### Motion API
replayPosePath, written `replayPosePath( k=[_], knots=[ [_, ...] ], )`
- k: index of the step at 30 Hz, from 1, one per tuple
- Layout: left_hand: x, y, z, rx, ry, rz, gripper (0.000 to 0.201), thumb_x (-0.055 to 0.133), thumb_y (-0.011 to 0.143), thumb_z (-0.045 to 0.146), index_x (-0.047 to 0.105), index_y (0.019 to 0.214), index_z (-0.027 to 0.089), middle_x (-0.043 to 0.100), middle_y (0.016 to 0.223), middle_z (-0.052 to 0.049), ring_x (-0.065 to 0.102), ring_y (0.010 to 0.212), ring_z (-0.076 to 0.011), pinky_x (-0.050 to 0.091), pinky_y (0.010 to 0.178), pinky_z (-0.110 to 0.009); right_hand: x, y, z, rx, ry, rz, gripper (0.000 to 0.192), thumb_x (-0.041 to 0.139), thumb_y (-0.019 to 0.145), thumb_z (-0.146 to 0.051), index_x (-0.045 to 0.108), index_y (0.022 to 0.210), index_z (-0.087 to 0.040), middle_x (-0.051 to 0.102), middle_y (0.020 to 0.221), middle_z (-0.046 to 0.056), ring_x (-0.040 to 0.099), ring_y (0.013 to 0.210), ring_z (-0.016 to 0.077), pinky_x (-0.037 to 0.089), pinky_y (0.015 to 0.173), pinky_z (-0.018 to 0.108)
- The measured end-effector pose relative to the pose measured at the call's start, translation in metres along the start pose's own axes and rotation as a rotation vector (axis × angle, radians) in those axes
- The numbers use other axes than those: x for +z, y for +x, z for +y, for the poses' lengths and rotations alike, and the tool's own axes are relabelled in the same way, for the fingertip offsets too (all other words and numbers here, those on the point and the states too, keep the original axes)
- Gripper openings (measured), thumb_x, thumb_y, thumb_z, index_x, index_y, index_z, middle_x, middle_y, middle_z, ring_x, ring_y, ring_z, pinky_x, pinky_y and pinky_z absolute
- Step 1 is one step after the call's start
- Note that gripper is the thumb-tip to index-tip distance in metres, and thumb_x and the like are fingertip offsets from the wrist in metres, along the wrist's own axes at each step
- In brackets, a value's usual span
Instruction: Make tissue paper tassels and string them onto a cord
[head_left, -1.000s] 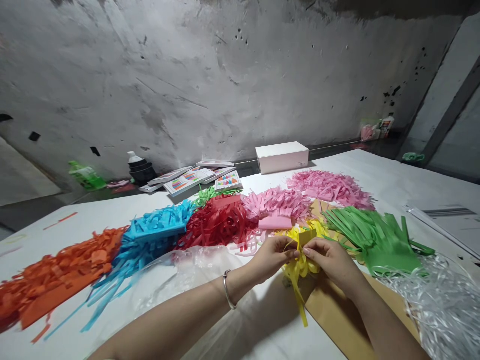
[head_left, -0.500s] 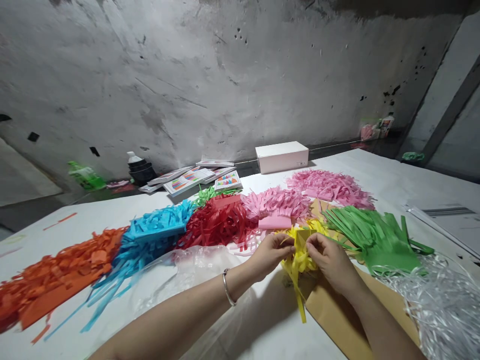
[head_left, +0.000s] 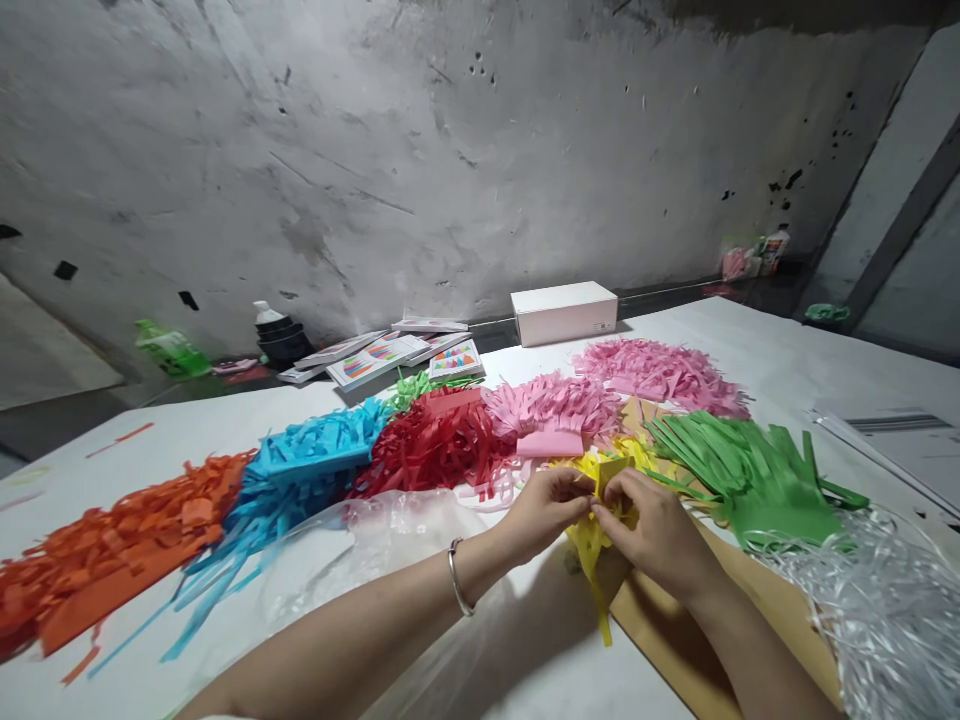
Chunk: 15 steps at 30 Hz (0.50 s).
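Note:
Fringed yellow tissue paper [head_left: 591,550] is pinched between my two hands, its loose strips hanging down toward the table. My left hand [head_left: 551,510], with a silver bracelet at the wrist, grips it from the left side. From the right, my right hand [head_left: 652,525] has thumb and fingers closed on the same piece, close to the left fingertips. Behind my hands lies more yellow fringe [head_left: 637,450]. A brown cardboard sheet [head_left: 720,610] lies beneath my right forearm. Fingers partly hide the middle of the yellow piece.
Fringed paper piles in orange [head_left: 135,550], blue [head_left: 315,450], red [head_left: 439,440], pink [head_left: 551,415] and green [head_left: 772,480] spread across the white table. Clear plastic [head_left: 420,520] lies by my left forearm, shiny white strips [head_left: 892,610] at right. Behind stand a white box [head_left: 564,315] and several printed packs [head_left: 375,360].
My right hand has moved slightly left, its thumb now close to my left fingertips. The yellow piece is more covered by fingers. The piles around have not moved.

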<state>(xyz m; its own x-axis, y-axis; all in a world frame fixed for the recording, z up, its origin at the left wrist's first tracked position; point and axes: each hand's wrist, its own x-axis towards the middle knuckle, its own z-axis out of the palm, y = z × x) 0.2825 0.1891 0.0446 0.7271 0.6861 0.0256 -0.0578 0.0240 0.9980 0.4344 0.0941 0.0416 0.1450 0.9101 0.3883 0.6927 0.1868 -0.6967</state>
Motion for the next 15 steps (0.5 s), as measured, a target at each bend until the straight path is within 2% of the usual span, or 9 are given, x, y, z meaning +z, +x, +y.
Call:
replayPosePath(
  k=[6,15],
  knots=[
    [-0.004,0.001,-0.001,-0.005,0.052,-0.006,0.03,0.086,0.064,0.038,0.072,0.072,0.012,0.062,0.065,0.0,0.05,0.062,-0.0117,0.037,0.061,-0.024,-0.003,0.003,0.004,0.06,0.095,-0.062,0.017,0.058,0.088,-0.035,0.057,0.076,-0.023,0.063,0.081,0.003,0.059,0.078,0.0196,0.044,0.072,0.032],
    [-0.005,0.0,0.003,-0.012,0.079,-0.03,0.046,0.087,0.063,0.051,0.075,0.08,0.011,0.066,0.071,-0.004,0.053,0.064,-0.0132,0.04,0.063,-0.026,-0.013,0.004,0.01,0.135,0.257,-0.13,0.024,0.059,0.088,-0.04,0.07,0.077,-0.022,0.069,0.084,0.003,0.063,0.083,0.0196,0.047,0.077,0.03]
  ],
)
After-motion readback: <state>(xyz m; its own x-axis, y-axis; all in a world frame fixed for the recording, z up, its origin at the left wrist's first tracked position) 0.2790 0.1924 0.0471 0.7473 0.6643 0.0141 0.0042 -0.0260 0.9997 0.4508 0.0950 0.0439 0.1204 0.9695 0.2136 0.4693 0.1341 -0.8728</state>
